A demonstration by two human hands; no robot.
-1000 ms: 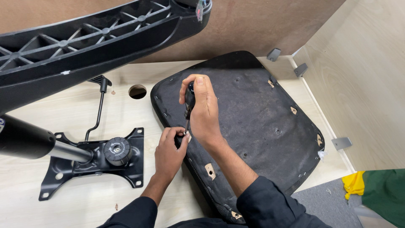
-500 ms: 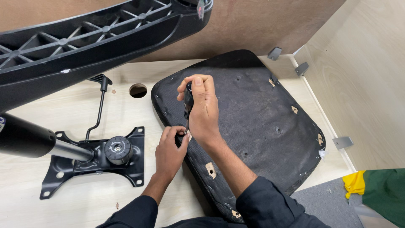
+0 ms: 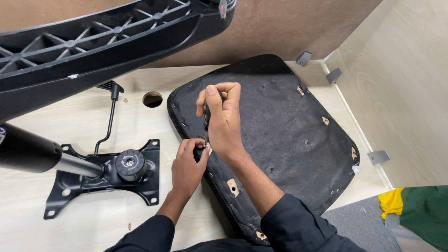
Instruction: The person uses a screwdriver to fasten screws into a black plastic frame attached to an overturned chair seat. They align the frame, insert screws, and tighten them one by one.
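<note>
An upturned chair seat (image 3: 284, 135) covered in black fabric lies on a pale wooden table (image 3: 93, 219). My right hand (image 3: 224, 119) grips a dark-handled screwdriver (image 3: 206, 114) held upright over the seat's left edge. Its tip meets a small screw (image 3: 205, 145) at that edge. My left hand (image 3: 187, 165) pinches the screw at the tip, fingers closed around it.
A black metal chair mechanism plate (image 3: 109, 177) with a lever and a gas cylinder (image 3: 28, 154) lies on the left. A large black plastic chair part (image 3: 102, 44) hangs across the top. A round hole (image 3: 152, 99) is in the table; a wall panel stands right.
My right hand has shifted a little up the screwdriver handle, as if turning it. My left hand stays at the tip.
</note>
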